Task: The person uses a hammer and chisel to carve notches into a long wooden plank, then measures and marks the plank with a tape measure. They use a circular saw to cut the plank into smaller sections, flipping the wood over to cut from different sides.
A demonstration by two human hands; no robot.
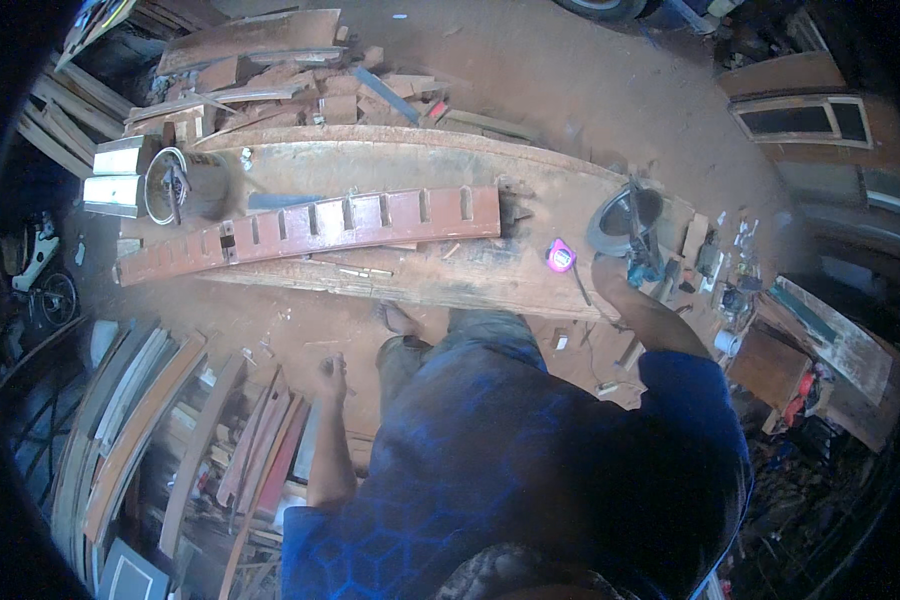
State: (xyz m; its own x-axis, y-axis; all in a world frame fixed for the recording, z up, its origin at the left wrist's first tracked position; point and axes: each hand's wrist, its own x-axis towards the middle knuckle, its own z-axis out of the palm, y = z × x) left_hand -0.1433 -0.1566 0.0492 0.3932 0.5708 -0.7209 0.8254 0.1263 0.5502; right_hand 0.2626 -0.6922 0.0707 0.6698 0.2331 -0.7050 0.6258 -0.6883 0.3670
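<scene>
My left hand (332,376) hangs low beside my body, away from the bench, its fingers curled closed. Whatever it may hold is too small to make out. At the bench's right end, my right hand (610,274) reaches beside a dark round container (610,222) and a blue-green thing (646,268) of unclear kind. Its fingers are too dim to read. A pink tape measure (560,255) lies just left of that hand. Along the wooden bench (390,160) stretches a long reddish-brown board (390,215) with a row of rectangular slots, touched by neither hand.
A bucket (192,185) with items inside stands at the bench's left end. Scrap wood (260,95) is heaped behind the bench. Several long boards (150,420) lean at lower left. Clutter and panels (820,340) crowd the right side.
</scene>
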